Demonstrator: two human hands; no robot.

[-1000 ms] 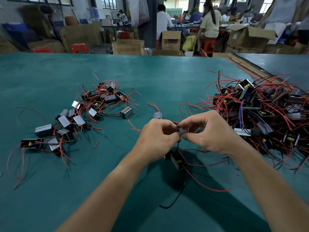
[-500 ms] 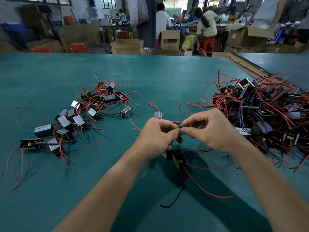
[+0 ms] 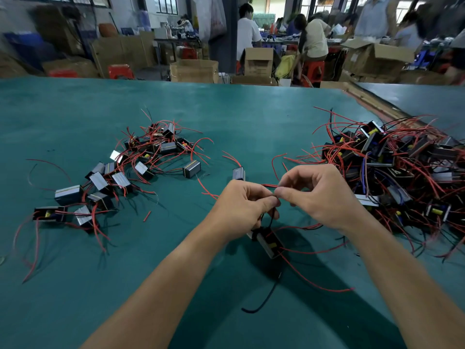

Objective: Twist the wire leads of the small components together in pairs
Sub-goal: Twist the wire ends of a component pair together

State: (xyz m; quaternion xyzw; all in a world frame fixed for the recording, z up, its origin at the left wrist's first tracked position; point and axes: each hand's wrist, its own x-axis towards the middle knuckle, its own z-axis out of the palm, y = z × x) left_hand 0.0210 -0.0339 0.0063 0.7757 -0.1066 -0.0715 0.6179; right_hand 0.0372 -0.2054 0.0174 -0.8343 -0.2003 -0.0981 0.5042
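Wide green table [image 3: 75, 109], beyond it cardboard boxes [image 3: 193, 70], red stools [image 3: 120, 71], workers [image 3: 314, 39], bright windows [image 3: 166, 3] behind.

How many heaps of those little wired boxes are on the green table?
2. A loose heap lies on the left, a bigger tangled heap on the right. A stray box sits between them, in neither.
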